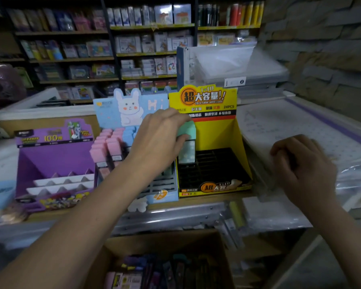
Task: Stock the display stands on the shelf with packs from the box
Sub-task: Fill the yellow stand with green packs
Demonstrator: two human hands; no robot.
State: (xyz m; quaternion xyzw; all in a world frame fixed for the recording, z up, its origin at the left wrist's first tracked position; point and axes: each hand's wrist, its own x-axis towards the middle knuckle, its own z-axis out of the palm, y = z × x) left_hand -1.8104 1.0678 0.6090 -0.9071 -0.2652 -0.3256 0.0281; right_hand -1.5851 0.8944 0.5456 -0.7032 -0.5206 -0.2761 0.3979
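Left hand (161, 140) pinches a mint pack (189, 152) by its upper end, an apt hold for a seemingly light, stiff, smooth item.

three display stands (208, 142) side by side on shelf (175, 213), box (165, 261) below

The bare left arm enters from the lower left corner and stretches diagonally up to the middle of the frame; the left hand (161, 138) shows its back, fingers curled over the top of a mint-green pack (187, 151) and thumb laid across the pack's near face, gripping it; the right forearm comes in from the lower right edge and rises to the right hand (304, 163) at mid-right; its fingers are curled inward, knuckles up, blurred; whether they hold anything cannot be told.
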